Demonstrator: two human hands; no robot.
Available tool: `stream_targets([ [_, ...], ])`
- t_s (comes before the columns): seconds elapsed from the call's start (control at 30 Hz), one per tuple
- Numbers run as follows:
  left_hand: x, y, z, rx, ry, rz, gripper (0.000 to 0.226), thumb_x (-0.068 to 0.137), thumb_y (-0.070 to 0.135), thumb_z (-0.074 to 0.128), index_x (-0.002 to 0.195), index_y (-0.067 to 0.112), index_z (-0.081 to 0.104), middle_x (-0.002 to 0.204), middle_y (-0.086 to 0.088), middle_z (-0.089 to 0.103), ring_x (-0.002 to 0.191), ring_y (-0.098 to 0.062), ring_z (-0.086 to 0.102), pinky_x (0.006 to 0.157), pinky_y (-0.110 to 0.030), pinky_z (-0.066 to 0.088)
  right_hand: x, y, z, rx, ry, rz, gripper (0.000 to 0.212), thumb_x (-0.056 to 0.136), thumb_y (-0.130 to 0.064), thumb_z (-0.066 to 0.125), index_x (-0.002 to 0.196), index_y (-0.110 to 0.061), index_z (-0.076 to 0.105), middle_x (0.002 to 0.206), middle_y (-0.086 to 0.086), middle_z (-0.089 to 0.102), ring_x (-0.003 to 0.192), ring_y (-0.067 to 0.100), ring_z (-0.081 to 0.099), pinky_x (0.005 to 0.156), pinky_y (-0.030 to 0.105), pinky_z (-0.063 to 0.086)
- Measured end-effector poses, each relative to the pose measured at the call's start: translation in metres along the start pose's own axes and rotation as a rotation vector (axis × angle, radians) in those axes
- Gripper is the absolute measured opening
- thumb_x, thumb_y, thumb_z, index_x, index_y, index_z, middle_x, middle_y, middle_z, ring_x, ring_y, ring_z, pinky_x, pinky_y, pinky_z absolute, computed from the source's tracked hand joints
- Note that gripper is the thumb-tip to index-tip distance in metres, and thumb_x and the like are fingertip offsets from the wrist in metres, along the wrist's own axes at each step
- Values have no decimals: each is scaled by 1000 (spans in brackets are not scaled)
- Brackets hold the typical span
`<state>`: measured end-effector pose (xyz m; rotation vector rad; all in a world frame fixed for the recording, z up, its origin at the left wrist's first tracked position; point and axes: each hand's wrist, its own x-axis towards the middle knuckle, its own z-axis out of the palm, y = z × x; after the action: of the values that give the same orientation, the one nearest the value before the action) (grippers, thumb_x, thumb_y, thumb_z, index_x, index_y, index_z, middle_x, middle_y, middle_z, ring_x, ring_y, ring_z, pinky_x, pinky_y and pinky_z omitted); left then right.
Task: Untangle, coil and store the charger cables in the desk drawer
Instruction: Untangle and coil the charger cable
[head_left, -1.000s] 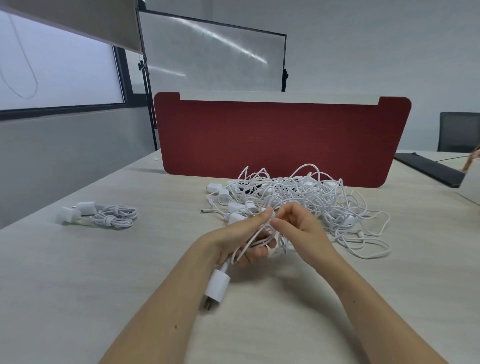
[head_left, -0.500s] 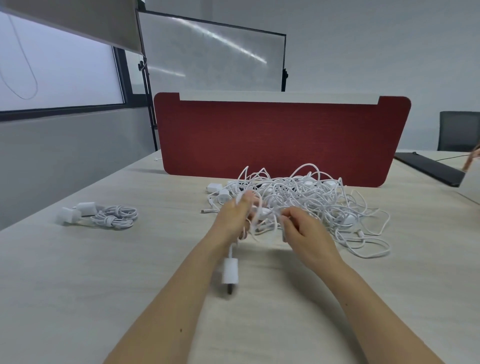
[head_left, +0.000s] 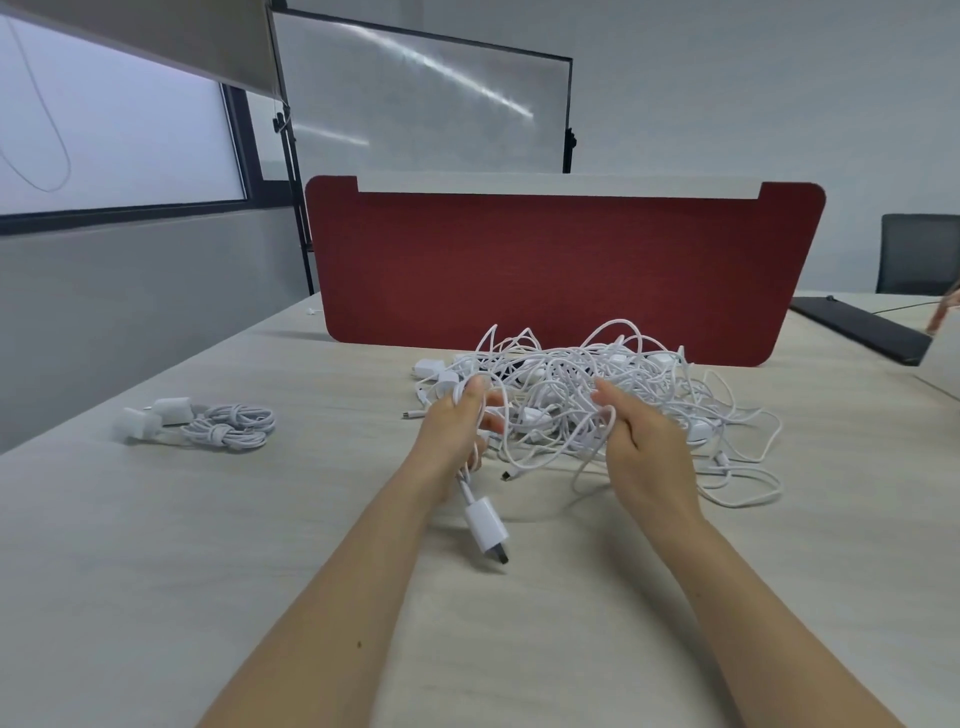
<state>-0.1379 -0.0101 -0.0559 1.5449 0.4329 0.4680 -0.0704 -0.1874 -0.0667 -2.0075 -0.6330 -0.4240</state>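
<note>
A big tangle of white charger cables (head_left: 613, 395) with several plug blocks lies in the middle of the table, in front of a red divider. My left hand (head_left: 457, 431) grips one white cable whose plug adapter (head_left: 485, 527) dangles just below the hand, above the table. My right hand (head_left: 636, 441) is at the tangle's near edge, fingers curled, with a loop of cable running over the thumb. Two coiled cables with adapters (head_left: 208, 423) lie together at the left of the table.
The red divider panel (head_left: 561, 265) stands upright behind the tangle. A black keyboard (head_left: 862, 330) and someone else's fingers (head_left: 943, 314) are at the far right. The pale wooden table (head_left: 208, 545) stretches wide on the near left. No drawer is in view.
My hands have moved apart and forward into the tangle. The left hand rose with its cable, so the adapter now hangs further right. The right hand let go of the pinch and hooks a loop.
</note>
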Motion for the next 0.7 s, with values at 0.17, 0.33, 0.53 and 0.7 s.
stream_targets([
  [0.17, -1, 0, -3, 38, 52, -71, 43, 105, 40, 38, 90, 12, 68, 70, -5, 66, 44, -15, 39, 41, -20, 31, -2, 1, 2, 26, -15, -46, 53, 95, 3, 39, 133, -24, 63, 122, -8, 68, 116, 10, 58, 94, 24, 41],
  [0.33, 5, -8, -5, 57, 67, -112, 47, 105, 42, 36, 95, 10, 68, 72, -6, 67, 32, -11, 34, 39, -19, 30, -2, -3, 1, 152, 112, -112, 55, 85, -3, 33, 122, -22, 69, 107, -10, 70, 108, 6, 61, 96, 19, 43],
  [0.53, 9, -13, -7, 69, 91, -139, 46, 105, 42, 38, 97, 10, 68, 69, -5, 66, 29, -9, 31, 34, -15, 26, -2, -6, 0, 298, 204, -170, 43, 79, 0, 34, 85, -24, 69, 87, -12, 71, 91, 6, 65, 84, 25, 50],
  [0.7, 10, -14, -7, 74, 115, -138, 45, 105, 42, 38, 92, 10, 67, 68, -5, 66, 26, -8, 31, 32, -14, 26, -5, -11, -2, 369, 43, -111, 30, 79, -13, 38, 67, -17, 65, 65, -1, 68, 69, 17, 65, 67, 37, 52],
])
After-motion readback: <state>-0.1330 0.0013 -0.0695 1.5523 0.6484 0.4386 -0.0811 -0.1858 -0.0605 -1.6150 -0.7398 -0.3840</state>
